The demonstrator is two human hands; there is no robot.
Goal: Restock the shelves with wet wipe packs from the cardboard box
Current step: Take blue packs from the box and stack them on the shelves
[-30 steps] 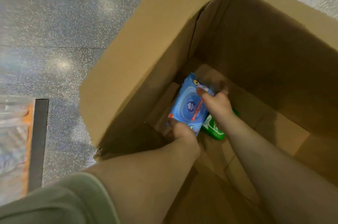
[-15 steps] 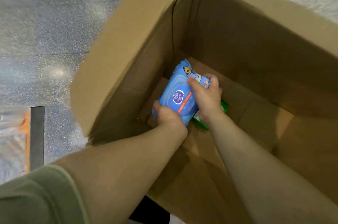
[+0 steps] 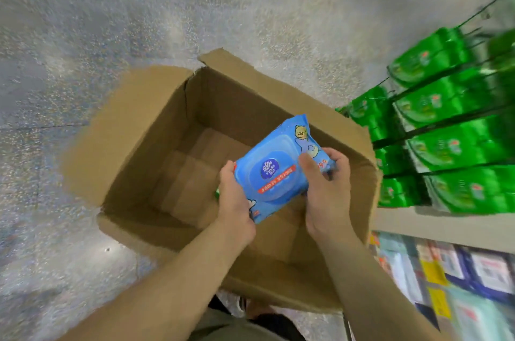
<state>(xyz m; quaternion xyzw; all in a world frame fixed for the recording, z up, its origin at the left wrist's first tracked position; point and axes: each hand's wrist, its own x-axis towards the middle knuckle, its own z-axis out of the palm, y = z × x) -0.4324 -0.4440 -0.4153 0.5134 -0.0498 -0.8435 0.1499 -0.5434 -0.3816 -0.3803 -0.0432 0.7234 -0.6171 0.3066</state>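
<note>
Blue wipe pack [image 3: 281,166]: being held above open cardboard box [image 3: 133,140], lid side facing up, tilted.
Left hand [image 3: 235,207]: gripping pack's near-left end, fingers curling underneath.
Right hand [image 3: 327,187]: gripping pack's right end, thumb pressing on top, fingers wrapping behind.
Box: sitting on speckled floor [image 3: 111,20], flaps standing open.
Green packs [image 3: 451,145]: hanging in rows on shelf at right, blurred.
</note>
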